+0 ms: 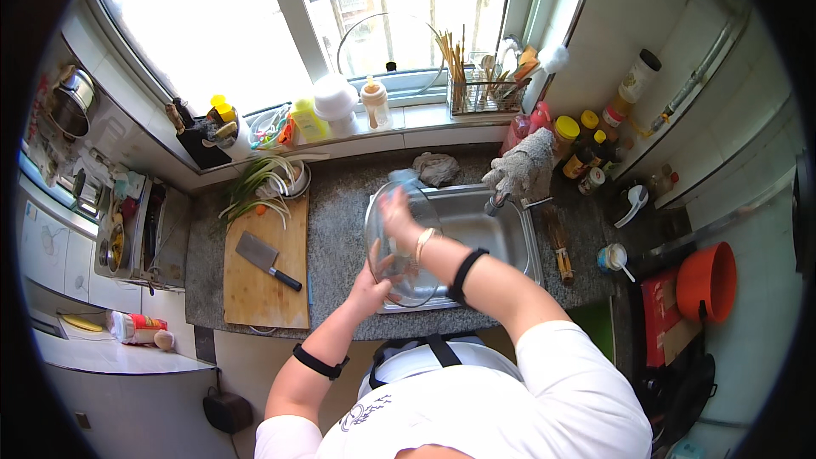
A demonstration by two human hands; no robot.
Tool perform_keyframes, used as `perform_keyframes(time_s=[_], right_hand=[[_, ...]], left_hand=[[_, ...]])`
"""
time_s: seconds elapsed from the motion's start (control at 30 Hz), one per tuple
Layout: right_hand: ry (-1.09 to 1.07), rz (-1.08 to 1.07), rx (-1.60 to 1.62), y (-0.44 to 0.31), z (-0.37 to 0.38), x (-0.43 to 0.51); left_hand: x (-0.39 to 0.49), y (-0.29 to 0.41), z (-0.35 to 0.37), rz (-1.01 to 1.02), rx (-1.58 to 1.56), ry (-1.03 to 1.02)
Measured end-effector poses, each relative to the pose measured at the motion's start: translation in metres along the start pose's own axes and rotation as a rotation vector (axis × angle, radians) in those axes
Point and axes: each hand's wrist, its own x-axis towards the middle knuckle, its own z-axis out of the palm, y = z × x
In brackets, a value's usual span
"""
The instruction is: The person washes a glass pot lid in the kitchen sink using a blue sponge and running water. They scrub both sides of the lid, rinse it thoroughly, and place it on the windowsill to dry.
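Note:
My left hand (373, 284) grips the lower left edge of a round glass lid or bowl (417, 287), tilted over the left side of the stainless steel sink (488, 229). At the upper part of the glass, my right hand (398, 217) is blurred; a light blue cloth or sponge (404, 176) shows at its fingertips. The faucet (494, 204), with a grey cloth (526, 162) draped on it, stands behind the sink. A crumpled rag (436, 169) lies behind the glass.
Left of the sink, a cleaver (258, 251) lies on a wooden cutting board (268, 306) with green onions (255, 185) at its back. Sauce bottles (577, 162), a small brush (562, 255) and a red pot (707, 284) are at the right. A baby bottle (376, 105) stands on the windowsill.

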Motion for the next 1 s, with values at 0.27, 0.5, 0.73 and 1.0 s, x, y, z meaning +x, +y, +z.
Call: perform_keyframes(time_s=[0.27, 0.5, 0.73, 1.0], right_hand=[[0.105, -0.253, -0.384, 0.005, -0.014, 0.032], [-0.622, -0.718, -0.927, 0.022, -0.027, -0.028], [-0.459, -0.716, -1.326, 0.007, -0.037, -0.045], [-0.736, -0.755, -1.248, -0.002, -0.060, -0.079]], left_hand=[[-0.007, 0.007, 0.004, -0.044, -0.004, 0.022], [-0.009, 0.025, -0.011, -0.109, -0.171, 0.078], [-0.009, 0.023, -0.011, -0.020, -0.327, -0.117], [0.012, 0.003, -0.012, 0.054, -0.719, -0.032]])
